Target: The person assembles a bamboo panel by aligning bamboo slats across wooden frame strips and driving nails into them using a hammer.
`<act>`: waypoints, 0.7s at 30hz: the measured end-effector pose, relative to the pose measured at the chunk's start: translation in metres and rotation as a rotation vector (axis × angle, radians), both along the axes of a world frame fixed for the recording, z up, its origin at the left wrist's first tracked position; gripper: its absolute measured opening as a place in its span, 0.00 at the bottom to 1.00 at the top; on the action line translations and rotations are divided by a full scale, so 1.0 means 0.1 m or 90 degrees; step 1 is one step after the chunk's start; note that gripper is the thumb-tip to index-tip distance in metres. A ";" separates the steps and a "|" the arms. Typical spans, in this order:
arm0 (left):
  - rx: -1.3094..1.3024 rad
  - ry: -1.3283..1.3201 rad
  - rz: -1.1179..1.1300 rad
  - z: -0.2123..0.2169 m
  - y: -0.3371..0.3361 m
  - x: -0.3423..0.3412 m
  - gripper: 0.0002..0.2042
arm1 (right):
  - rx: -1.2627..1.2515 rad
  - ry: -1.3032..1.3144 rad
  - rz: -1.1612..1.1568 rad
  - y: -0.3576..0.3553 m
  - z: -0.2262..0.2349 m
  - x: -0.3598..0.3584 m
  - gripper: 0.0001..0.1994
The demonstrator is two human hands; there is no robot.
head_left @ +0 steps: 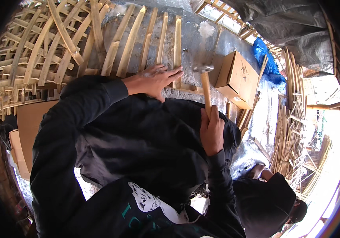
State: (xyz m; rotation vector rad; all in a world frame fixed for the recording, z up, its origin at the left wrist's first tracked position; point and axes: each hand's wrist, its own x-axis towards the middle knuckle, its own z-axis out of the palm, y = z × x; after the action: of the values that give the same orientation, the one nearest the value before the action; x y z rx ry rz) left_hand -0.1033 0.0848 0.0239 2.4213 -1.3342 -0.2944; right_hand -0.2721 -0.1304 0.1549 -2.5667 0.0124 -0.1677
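Black sweatshirt [110, 214] closest; right hand [212, 133] fingers clenched round hammer [206, 92] handle, head up; left hand [156, 80] fingers released, extended, touching rightmost bamboo slat [178, 43] at slat row's near edge

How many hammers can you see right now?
1: the hammer, gripped in the right hand, its head beyond the fingers. Others may be hidden.
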 end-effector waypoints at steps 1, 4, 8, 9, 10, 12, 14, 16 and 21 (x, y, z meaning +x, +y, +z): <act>0.004 0.005 -0.001 0.04 -0.01 0.00 0.66 | 0.005 -0.007 -0.023 0.02 0.01 -0.01 0.10; 0.018 0.008 0.002 0.11 -0.05 -0.03 0.66 | 0.024 0.035 -0.034 0.00 -0.15 -0.03 0.10; 0.018 0.030 -0.006 0.07 -0.03 0.01 0.66 | -0.107 0.117 0.042 -0.08 -0.09 -0.01 0.11; 0.020 0.033 -0.005 0.06 -0.02 0.01 0.66 | -0.081 0.097 0.032 -0.04 0.02 -0.01 0.11; 0.021 0.014 0.002 0.05 -0.02 0.00 0.65 | -0.079 0.099 0.034 -0.01 0.02 0.00 0.11; 0.020 -0.007 0.005 0.05 -0.02 -0.01 0.64 | -0.010 0.046 -0.028 0.08 0.02 0.01 0.11; 0.031 -0.005 0.011 0.11 -0.07 -0.02 0.64 | -0.007 0.054 -0.035 0.01 -0.21 -0.02 0.10; 0.025 -0.002 0.002 0.07 -0.06 -0.01 0.64 | -0.128 0.130 0.042 -0.07 -0.26 -0.05 0.10; 0.039 -0.025 0.006 0.17 -0.01 0.00 0.64 | -0.032 0.048 0.000 0.05 -0.02 0.01 0.10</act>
State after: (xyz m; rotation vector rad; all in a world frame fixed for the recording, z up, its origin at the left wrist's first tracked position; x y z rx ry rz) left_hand -0.1034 0.0835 0.0405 2.4950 -1.3491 -0.2904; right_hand -0.2708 -0.1255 0.1530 -2.6217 0.0374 -0.0719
